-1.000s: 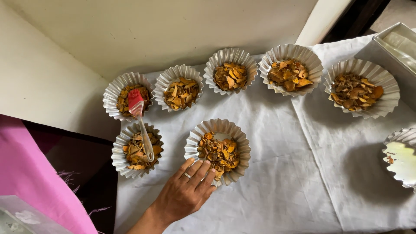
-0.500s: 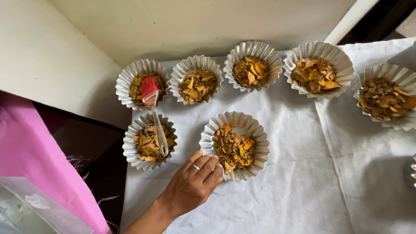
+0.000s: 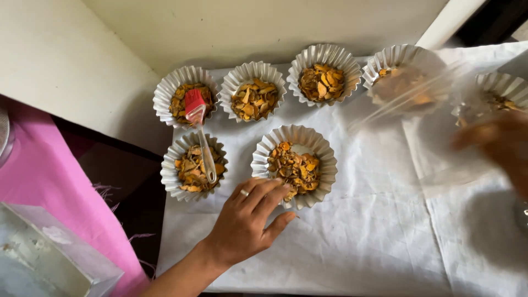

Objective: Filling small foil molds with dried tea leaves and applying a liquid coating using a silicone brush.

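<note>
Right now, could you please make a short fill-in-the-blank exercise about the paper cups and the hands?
1. The left hand wears a ____ on one finger.
2. Its fingers touch the nearer cup, which stands on a ____ cloth.
3. The brush has a ____ head.
4. The right hand looks ____ with motion.

Missing words: ring; white; red; blurred

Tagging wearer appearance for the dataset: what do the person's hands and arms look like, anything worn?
Left hand: bare, a pale ring on one finger, forearm bare with no sleeve showing. Right hand: motion-blurred at the frame's right edge; no sleeve or jewellery can be made out.
</note>
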